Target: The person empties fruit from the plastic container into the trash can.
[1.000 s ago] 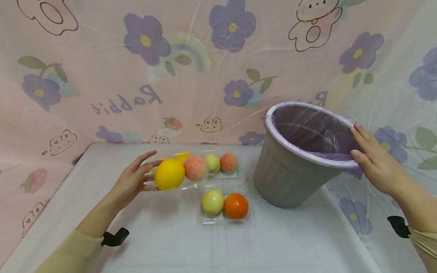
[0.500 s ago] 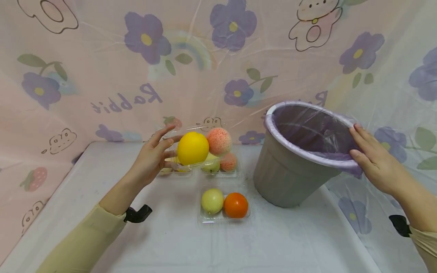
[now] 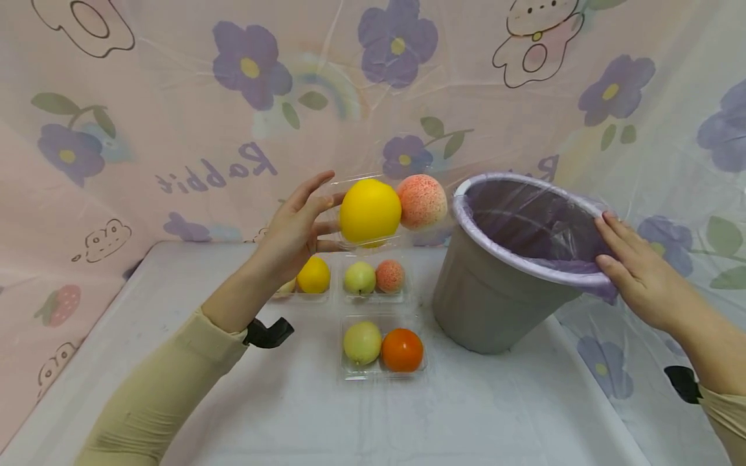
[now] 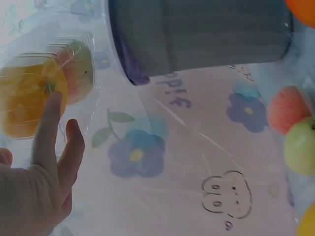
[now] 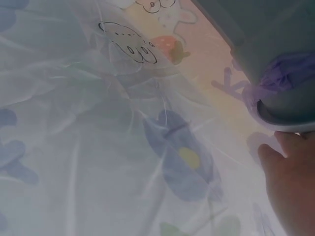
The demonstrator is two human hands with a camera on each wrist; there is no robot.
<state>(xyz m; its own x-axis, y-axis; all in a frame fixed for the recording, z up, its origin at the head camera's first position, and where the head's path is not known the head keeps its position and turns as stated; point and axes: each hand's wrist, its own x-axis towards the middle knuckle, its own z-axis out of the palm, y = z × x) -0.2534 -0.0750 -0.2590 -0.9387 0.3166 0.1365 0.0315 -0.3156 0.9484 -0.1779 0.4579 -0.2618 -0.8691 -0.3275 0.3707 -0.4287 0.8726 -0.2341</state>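
Observation:
My left hand grips one end of a clear plastic fruit box, raised above the table. Inside it lie a yellow fruit and a pink speckled peach, the peach nearer the bin. To the right stands a grey trash bin, leaning right, its rim covered by a thin purple liner. My right hand rests on the bin's right rim, its fingers fairly straight. The right wrist view catches part of that hand at the rim. How the far fingers lie on the box is partly hidden.
Three more clear boxes stand on the white table. The front one holds a pale green fruit and an orange fruit. Behind sit a green fruit with a peach, and a yellow fruit partly beside my left wrist. Printed cloth hangs behind.
My left hand has lifted the fruit box up and to the right, from the left side of the table to beside the bin's rim. The right hand and bin have stayed put.

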